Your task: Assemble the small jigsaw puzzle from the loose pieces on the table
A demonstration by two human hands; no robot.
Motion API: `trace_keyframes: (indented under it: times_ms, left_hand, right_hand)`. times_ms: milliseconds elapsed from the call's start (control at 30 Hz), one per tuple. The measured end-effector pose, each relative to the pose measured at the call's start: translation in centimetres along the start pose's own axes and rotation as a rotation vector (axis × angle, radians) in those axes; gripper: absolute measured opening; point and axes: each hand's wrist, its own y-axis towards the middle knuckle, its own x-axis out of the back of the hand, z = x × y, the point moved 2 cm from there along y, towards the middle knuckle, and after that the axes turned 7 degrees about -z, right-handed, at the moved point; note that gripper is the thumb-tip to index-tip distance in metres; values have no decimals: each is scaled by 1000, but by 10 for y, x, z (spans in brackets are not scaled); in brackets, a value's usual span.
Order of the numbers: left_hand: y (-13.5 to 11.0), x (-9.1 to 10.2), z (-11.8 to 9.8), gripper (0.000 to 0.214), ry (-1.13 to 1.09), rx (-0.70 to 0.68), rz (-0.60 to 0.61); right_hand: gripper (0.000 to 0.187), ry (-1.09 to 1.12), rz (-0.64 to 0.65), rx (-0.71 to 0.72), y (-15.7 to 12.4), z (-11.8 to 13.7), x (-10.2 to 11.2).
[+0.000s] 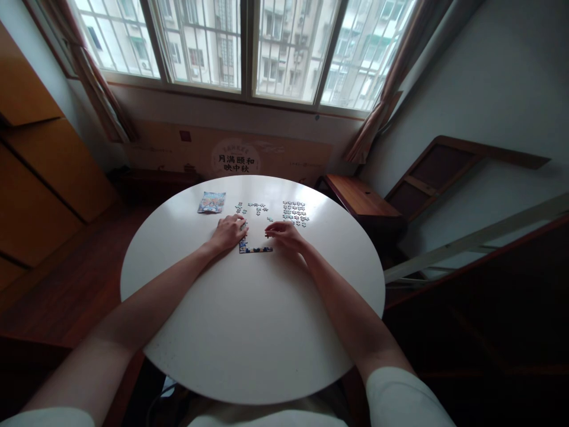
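Note:
An L-shaped run of joined jigsaw pieces [256, 250] lies on the white round table, with a left side and a bottom edge. My left hand [229, 231] rests over the upper part of its left side, fingers apart and touching the pieces there, partly hiding them. To the right of the left side, my right hand [287, 235] pinches a small puzzle piece [267, 235] between thumb and fingertips. Beyond the hands are loose puzzle pieces [258, 207] in scattered groups. More loose pieces [295, 211] are laid out in rows farther right.
A colourful picture sheet or packet [211, 202] lies at the far left of the round table [249, 332]. Behind the table, a printed panel [284, 148] stands below the barred windows. A wooden side table [362, 198] is at the right, with cabinets [40, 178] on the left.

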Motion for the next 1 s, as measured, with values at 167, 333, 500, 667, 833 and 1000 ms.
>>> trace_keyframes:
  times_ms: [167, 333, 500, 667, 833, 1000]
  left_hand:
    - [-1, 0, 0, 37, -7, 8, -24]
    - [-1, 3, -2, 36, -16, 16, -16]
    - [-1, 2, 0, 37, -12, 11, -10]
    - [0, -2, 3, 38, -8, -9, -25]
    - [0, -1, 2, 37, -20, -2, -26]
    - [-1, 1, 0, 37, -15, -1, -16]
  right_hand:
    - [34, -78, 72, -6, -4, 9, 3]
    - [29, -145, 138, -4, -6, 15, 6]
    - [30, -149, 198, -33, -7, 14, 11]
    - [30, -139, 247, -56, -4, 7, 15]
    - [28, -193, 267, -13, -2, -2, 13]
    - [27, -201, 271, -6, -2, -2, 12]
